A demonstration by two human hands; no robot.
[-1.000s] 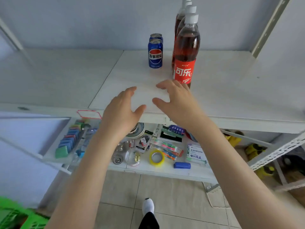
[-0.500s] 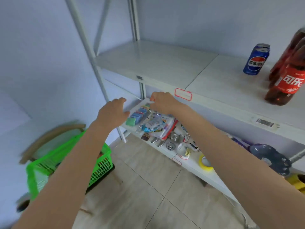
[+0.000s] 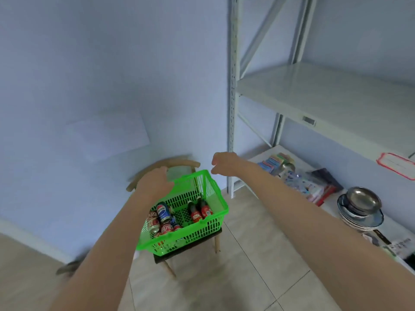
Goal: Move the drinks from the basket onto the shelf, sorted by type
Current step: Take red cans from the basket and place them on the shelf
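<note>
Drinks are found lying loose in the basket point(image 3: 193, 234) on a chair point(image 3: 186, 163): a blue can point(image 3: 162, 212) rests on red cans point(image 3: 166, 227) at its left, and two bottles point(image 3: 197, 213) lie at its right. The left hand point(image 3: 155, 182) is held over the far-left rim, fingers relaxed, nothing gripped. The right hand point(image 3: 224, 163) is held past the far corner, loosely curled, empty. One type per trip is judged best, with the top can or the free bottles lifted first. The shelf point(image 3: 314, 97) stands to the right.

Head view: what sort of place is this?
Likely a stockroom or mock shop: a white metal shelving rack with a red-edged label holder, a green shopping basket of cans and bottles on a chair, stacked bowls on the lower shelf.
</note>
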